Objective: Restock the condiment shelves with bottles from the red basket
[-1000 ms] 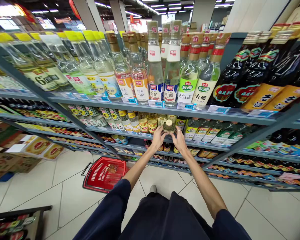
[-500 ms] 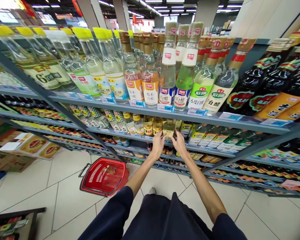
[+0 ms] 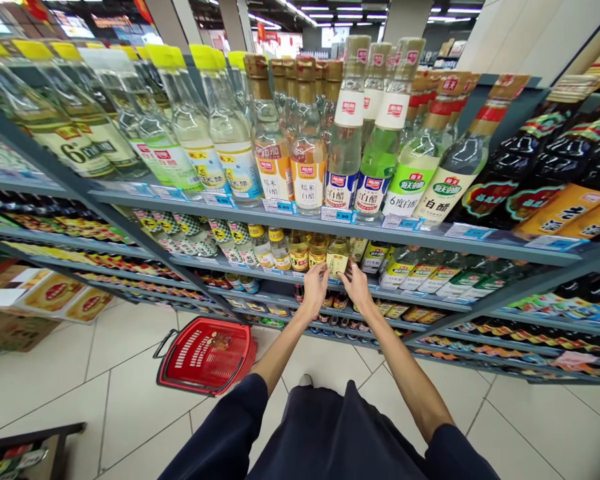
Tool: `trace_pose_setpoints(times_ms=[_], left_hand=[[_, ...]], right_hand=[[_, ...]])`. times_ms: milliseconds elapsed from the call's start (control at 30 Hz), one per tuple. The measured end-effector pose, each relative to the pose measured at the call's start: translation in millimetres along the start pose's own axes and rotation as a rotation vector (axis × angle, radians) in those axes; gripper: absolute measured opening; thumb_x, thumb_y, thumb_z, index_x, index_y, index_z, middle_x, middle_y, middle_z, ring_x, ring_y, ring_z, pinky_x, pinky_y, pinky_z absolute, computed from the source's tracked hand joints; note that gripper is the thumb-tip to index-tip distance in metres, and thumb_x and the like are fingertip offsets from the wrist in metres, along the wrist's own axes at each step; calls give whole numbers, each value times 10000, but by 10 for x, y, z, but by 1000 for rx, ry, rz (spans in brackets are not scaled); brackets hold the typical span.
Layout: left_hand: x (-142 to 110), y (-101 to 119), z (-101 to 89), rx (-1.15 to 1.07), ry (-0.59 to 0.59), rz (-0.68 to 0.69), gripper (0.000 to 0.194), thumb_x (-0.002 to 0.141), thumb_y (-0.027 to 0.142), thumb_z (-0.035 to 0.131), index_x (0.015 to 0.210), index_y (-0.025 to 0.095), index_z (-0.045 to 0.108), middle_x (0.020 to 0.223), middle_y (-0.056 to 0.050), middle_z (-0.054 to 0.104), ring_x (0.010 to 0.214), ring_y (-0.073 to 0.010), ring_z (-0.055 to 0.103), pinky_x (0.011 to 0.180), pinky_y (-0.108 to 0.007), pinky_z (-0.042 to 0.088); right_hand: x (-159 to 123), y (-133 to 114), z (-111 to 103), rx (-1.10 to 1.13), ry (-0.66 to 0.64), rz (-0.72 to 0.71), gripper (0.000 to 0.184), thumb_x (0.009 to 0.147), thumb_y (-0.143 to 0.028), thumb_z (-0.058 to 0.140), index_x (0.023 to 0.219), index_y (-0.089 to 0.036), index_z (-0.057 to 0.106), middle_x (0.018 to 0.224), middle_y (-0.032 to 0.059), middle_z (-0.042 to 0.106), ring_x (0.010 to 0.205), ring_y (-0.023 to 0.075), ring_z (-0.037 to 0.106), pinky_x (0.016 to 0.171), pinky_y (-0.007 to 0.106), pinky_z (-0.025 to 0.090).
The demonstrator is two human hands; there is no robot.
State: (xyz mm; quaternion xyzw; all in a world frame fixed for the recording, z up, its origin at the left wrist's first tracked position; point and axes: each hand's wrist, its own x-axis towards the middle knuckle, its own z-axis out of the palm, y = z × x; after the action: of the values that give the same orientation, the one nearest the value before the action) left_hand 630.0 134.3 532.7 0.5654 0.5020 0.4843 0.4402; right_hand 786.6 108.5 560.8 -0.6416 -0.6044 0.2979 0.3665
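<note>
Cream-labelled bottle [image 3: 338, 261] upright between the left hand [image 3: 316, 287] and the right hand [image 3: 356, 285]

One grey shelving unit [image 3: 305, 221] spans the view. On the tiled floor [image 3: 140, 373] sits one red shopping basket [image 3: 193, 371], with an item inside too small to identify. Along the front of the upper shelf, the middle stretch shows two rice white-vinegar bottles with orange-and-white labels [image 3: 308, 180], two white-vinegar bottles with blue-and-white labels [image 3: 343, 190], one green-labelled white-vinegar bottle [image 3: 405, 190] and one white-vinegar bottle with a pale label [image 3: 445, 195]. Just right of these stand two dark bottles with red badges [image 3: 493, 198].

Two bare hands reach to the shelf below, bent fingers grasping the cream-labelled bottle lightly from either side, low down. It is a small, clear bottle with yellowish contents, in the front row beside yellow-labelled bottles [image 3: 317, 253]; whether its base rests on the shelf cannot be told. Its label is pale, with dark characters too fine to read

A second ago the bottle was tipped, its cap towards the camera; now it is upright with its label facing out
</note>
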Motion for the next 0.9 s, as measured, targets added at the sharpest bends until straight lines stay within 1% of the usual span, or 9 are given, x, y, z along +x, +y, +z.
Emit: trace_pose_setpoints(times_ms=[133,333,400,433,500,600,667,800,900], left_hand=[[-3,-19,-13,-14,-15,-3,275,977,317,610,1172,147,703,1177,-159,719,1019,-233,731,915,-414,640],[-5,-47,-61,-35,-67,12,279,971,289,613,1197,151,701,1187,-148,707,1034,-223,727,904,-369,632],[-21,-60,-118,1,-58,18,300,977,284,607,1230,149,694,1162,-141,699,1009,-218,719,907,-364,615],[-36,-71,-155,65,-60,23,302,983,285,601,1234,148,697,1125,-132,698,980,-215,712,902,-360,604],[-74,-102,-237,245,-105,35,279,992,294,596,1197,155,725,1021,-101,693,900,-205,694,867,-338,577],[-115,-161,-335,426,-215,48,247,984,299,618,1153,188,760,927,-66,686,833,-200,677,799,-301,538],[-106,-194,-365,440,-259,59,240,981,287,621,1160,213,763,962,-67,698,849,-204,681,774,-290,520],[-9,-224,-355,467,-311,86,217,1007,288,574,1060,237,778,1076,-82,716,889,-218,690,747,-289,494],[62,-202,-329,474,-311,85,221,1009,272,558,1009,227,774,1063,-90,715,858,-222,682,723,-291,478]], right_hand=[[-18,-11,-12,6,-14,-22,667,1013,-514,531,1567,-168,395,1451,192,626,1229,282,700,1069,441,584],[-4,10,-31,-17,-29,-37,652,1013,-489,532,1549,-139,409,1409,203,649,1243,283,683,1070,432,576],[-70,15,-47,-67,26,-30,654,1004,-503,545,1524,-123,436,1414,213,634,1247,281,668,1046,426,580],[-121,21,-55,-110,81,-17,630,1000,-508,547,1487,-114,477,1381,216,647,1209,279,675,1013,419,586],[-238,39,-62,-242,156,22,522,1006,-501,532,1349,-114,600,1198,185,712,1030,259,701,918,394,590],[-362,78,-34,-394,88,60,379,1010,-454,522,1136,-157,721,857,83,718,769,223,662,781,348,545],[-371,95,6,-419,44,70,332,998,-424,541,1099,-182,745,772,53,700,726,220,648,731,327,512],[-294,84,77,-432,45,73,275,1001,-353,527,1057,-217,759,824,58,734,744,225,654,712,313,473],[-252,51,99,-437,59,67,278,1007,-336,511,1041,-220,762,929,78,761,790,232,665,730,314,469]])
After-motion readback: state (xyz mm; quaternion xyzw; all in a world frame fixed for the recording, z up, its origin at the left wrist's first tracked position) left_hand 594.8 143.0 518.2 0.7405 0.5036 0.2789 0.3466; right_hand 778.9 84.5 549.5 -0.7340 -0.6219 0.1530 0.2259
